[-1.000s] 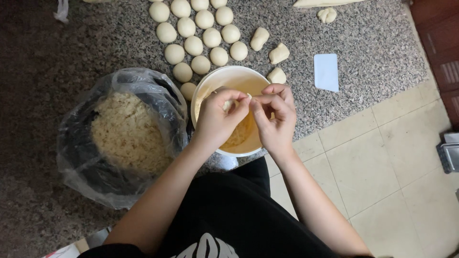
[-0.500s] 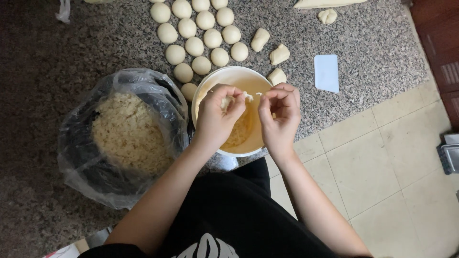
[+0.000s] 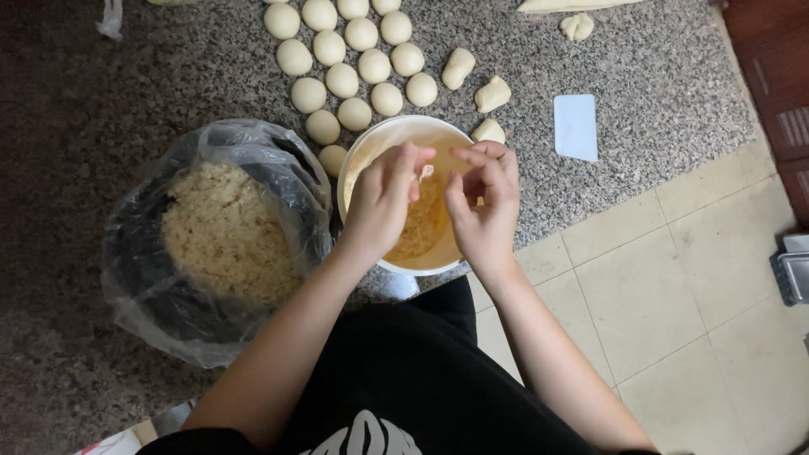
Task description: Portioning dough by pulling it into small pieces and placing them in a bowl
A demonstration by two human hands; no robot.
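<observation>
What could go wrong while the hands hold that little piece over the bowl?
The small piece of dough is pinched only in the left hand's fingertips, with the right hand close by, so it might slip into the yellow liquid in the white bowl.

That bowl sits near the counter edge, so a bump could tip it toward the floor.

Drips from wet fingers could land on the dough balls lined up just behind it.

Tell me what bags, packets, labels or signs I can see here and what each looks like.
Clear plastic bag: on the granite counter left of the white bowl, lining a dark round container, open, holding pale crumbs.
Printed packet: bottom left edge, only a light corner shows.
No signs or screens.
</observation>
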